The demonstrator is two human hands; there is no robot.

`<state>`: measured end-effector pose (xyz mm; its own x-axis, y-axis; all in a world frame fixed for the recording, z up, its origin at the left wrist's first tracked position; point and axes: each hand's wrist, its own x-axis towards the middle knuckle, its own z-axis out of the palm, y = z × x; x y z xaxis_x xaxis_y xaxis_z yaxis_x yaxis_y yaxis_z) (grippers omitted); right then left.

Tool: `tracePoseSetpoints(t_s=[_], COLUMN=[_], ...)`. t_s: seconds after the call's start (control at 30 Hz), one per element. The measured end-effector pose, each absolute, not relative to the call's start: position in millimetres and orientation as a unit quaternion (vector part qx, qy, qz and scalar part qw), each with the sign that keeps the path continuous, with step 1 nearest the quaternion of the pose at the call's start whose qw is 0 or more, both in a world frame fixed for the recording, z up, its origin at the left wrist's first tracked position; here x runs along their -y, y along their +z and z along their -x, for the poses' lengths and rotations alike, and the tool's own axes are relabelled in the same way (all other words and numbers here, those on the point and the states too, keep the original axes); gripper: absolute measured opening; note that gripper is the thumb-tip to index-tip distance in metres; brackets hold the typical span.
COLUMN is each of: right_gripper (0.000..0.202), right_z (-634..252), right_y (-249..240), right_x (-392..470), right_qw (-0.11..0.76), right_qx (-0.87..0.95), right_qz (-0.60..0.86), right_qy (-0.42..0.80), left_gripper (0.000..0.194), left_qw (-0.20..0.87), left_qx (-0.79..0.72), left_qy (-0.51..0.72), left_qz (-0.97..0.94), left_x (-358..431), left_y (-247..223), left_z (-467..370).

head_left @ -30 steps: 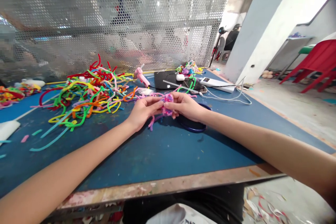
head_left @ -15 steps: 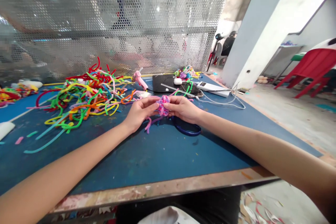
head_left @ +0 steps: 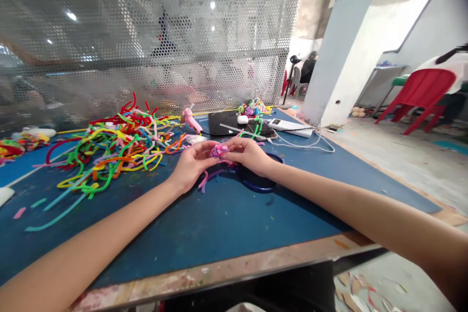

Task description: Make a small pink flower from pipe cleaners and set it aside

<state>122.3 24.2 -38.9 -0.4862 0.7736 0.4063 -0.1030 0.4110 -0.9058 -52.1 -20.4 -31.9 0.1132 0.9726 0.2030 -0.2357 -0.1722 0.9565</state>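
A small pink and purple bundle of fuzzy strands [head_left: 219,150] is pinched between both hands, just above the blue table. My left hand [head_left: 192,163] grips its left side with thumb and fingers. On the other side, my right hand [head_left: 250,156] holds it between thumb and bent fingers. Loose pink-purple strands [head_left: 203,181] hang below the left fingers onto the tabletop. Under my right hand lies a dark blue ring-shaped object [head_left: 259,188], partly covered by the hand. The fingers hide much of the bundle.
A heap of colourful fuzzy strands [head_left: 117,141] spreads at the left. Behind the hands lie a pink glue-gun-like tool [head_left: 192,121], a black flat case [head_left: 223,124], a white earbud case [head_left: 242,120] and a white power bank [head_left: 290,127] with cables. A perforated metal screen [head_left: 146,48] stands behind.
The bundle has been turned and sits lower between the fingers, more covered by them. The camera view has shifted slightly. Both hands keep hold.
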Motion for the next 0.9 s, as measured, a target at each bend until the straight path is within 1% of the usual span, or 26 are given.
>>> tracePoseSetpoints(t_s=[0.1,0.17,0.23,0.3,0.4,0.5,0.67,0.77,0.9], right_gripper=[0.017,0.011,0.007,0.006,0.009,0.015,0.021,0.023,0.022], right_z=[-122.1,-122.5,-123.4,-124.6,-126.7,-128.3,-128.2,-128.8,-134.4], right_y=[-35.6,-34.4,-34.0,-33.1,-29.6,-26.5,-27.7,-26.4,-22.5], right_x=[-21.4,-19.4,-16.8,-13.4,-6.5,0.5,9.1,12.2,11.9], right_qw=[0.496,0.511,0.521,0.527,0.516,0.493,0.435,0.452,0.473], right_qx=[0.732,0.74,0.751,0.774,0.814,0.833,0.869,0.86,0.86], right_qz=[0.228,0.224,0.22,0.214,0.215,0.241,0.225,0.205,0.154], right_qy=[0.408,0.376,0.341,0.278,0.158,0.069,-0.078,-0.119,-0.112], left_gripper=[0.04,0.04,0.037,0.038,0.042,0.036,0.034,0.034,0.049], left_qw=[0.541,0.572,0.605,0.621,0.64,0.66,0.665,0.666,0.691], left_qx=[-0.34,-0.319,-0.294,-0.281,-0.281,-0.275,-0.27,-0.266,-0.255], left_qy=[0.562,0.551,0.545,0.545,0.536,0.528,0.532,0.535,0.503], left_qz=[-0.526,-0.516,-0.501,-0.489,-0.473,-0.458,-0.449,-0.446,-0.452], left_x=[21.7,22.4,22.1,21.2,20.6,21.4,21.4,21.7,26.3], left_y=[-29.9,-29.0,-29.4,-31.1,-33.6,-34.5,-33.4,-32.1,-28.1], left_z=[52.3,52.2,52.5,53.1,54.4,54.9,56.0,58.4,59.8])
